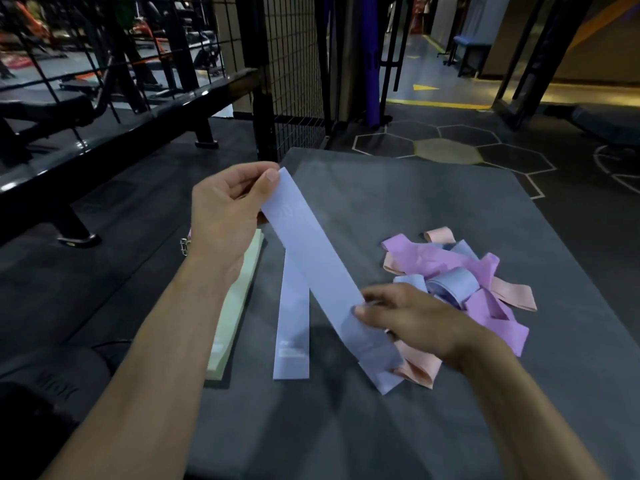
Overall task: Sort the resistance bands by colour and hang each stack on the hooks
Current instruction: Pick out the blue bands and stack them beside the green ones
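Note:
Both hands hold one pale blue resistance band [318,271] stretched flat above a dark grey padded platform [415,202]. My left hand [228,216] pinches its far end; my right hand [408,317] pinches it near the close end. Under it another pale blue band [292,327] lies flat on the platform. A pale green band stack [235,306] lies along the platform's left edge, partly hidden by my left forearm. To the right sits a tangled pile of bands [478,282] in lilac, peach and pale blue.
A black wire-mesh panel [294,64] stands behind the platform's far left corner. A black metal rail [121,133] and gym benches are at the left. Dark floor with hexagon markings [450,147] stretches beyond the platform.

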The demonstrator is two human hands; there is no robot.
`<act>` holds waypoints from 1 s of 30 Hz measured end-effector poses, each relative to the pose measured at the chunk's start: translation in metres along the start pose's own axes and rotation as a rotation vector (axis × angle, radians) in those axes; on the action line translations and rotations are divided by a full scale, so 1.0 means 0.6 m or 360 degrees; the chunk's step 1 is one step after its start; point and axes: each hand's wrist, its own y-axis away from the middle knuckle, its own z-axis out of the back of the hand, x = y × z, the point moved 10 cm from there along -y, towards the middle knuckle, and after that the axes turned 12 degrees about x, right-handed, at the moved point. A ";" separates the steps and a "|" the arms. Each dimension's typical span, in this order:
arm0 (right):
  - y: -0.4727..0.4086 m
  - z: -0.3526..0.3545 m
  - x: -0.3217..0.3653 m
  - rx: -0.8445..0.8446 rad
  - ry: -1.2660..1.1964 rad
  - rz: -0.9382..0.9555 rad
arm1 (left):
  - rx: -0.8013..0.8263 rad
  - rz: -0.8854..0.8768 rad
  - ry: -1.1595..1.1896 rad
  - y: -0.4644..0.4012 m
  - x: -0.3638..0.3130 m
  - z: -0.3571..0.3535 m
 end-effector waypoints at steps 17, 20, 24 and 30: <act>-0.032 -0.071 -0.033 0.0040 -0.0049 -0.0326 | 0.0117 0.0214 -0.0591 -0.056 0.055 0.030; -0.044 -0.095 -0.037 0.0058 -0.0096 -0.0351 | 0.0193 0.0253 -0.0839 -0.095 0.078 0.020; -0.059 -0.137 -0.042 0.0089 -0.0375 -0.0411 | 0.0455 0.0330 -0.1025 -0.124 0.137 -0.010; -0.080 -0.145 -0.042 -0.0072 -0.0323 -0.0409 | 0.0767 0.0357 -0.1443 -0.154 0.196 -0.050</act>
